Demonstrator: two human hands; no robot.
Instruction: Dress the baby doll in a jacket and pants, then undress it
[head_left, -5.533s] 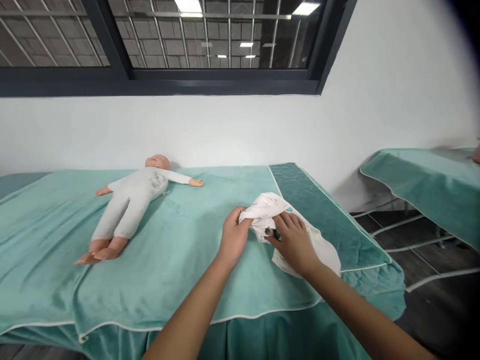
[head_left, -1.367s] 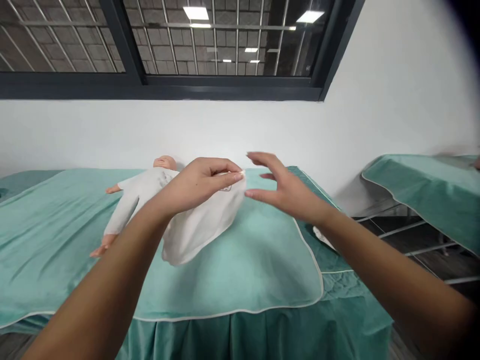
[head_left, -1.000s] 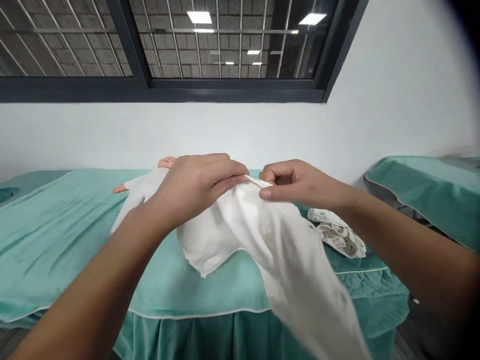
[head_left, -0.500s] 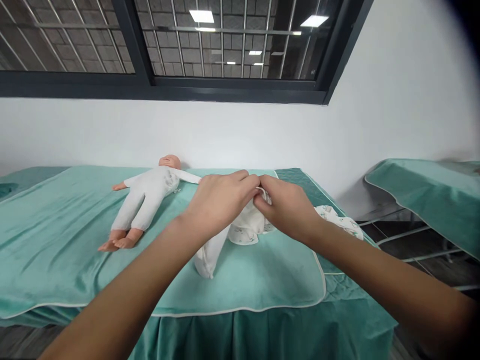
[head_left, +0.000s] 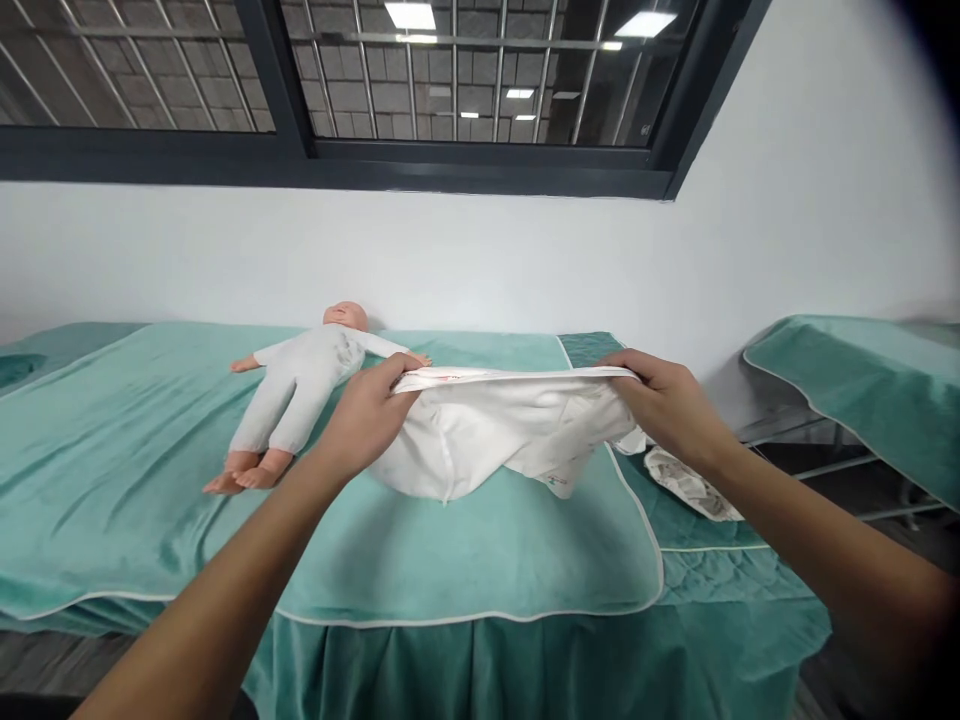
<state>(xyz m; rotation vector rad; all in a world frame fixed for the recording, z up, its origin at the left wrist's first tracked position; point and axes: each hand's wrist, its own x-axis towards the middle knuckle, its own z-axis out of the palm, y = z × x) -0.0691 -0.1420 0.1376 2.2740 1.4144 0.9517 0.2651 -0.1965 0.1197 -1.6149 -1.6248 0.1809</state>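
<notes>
The left hand (head_left: 373,410) and right hand (head_left: 666,400) each pinch one end of a white garment (head_left: 502,425), its edge stretched taut between them. The cloth hangs below that line over the near part of the green bed (head_left: 465,570); whether its lower folds touch the bed cannot be told. A doll (head_left: 307,375) lies farther left, beyond the left hand. A patterned cloth bundle (head_left: 688,483) rests just beside the right hand.
</notes>
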